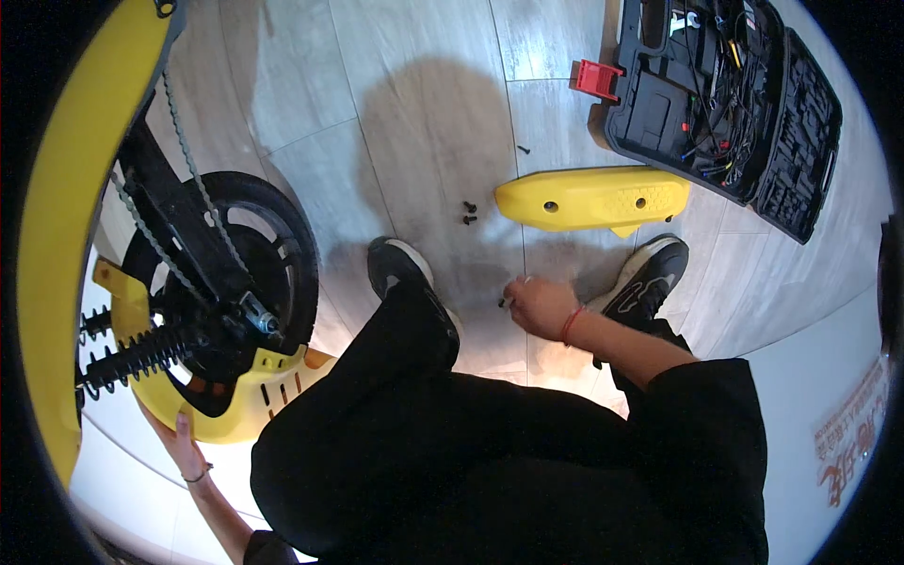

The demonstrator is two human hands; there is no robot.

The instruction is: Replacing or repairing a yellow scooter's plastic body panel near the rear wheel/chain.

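My left hand (185,454) grips the lower edge of a yellow plastic fender (226,419), thumb on the outside and fingers hidden behind it. The fender curves around the rear wheel (303,240) of a small motorbike or scooter at the left. My right hand (543,307) is in a closed pinch above the floor between my shoes. A small dark screw (501,303) pokes out at its fingertips; most of it is covered. Beyond that hand lies a long yellow cover (593,200) with two dark holes. Several loose dark screws (469,207) rest on the floor left of the cover.
An open black tool case (650,118) with cables and a red latch (598,80) stands at the far right. One more screw (524,149) lies nearer the case. A chain (184,141), a coil spring shock (141,358) and yellow bodywork (56,245) fill the left side.
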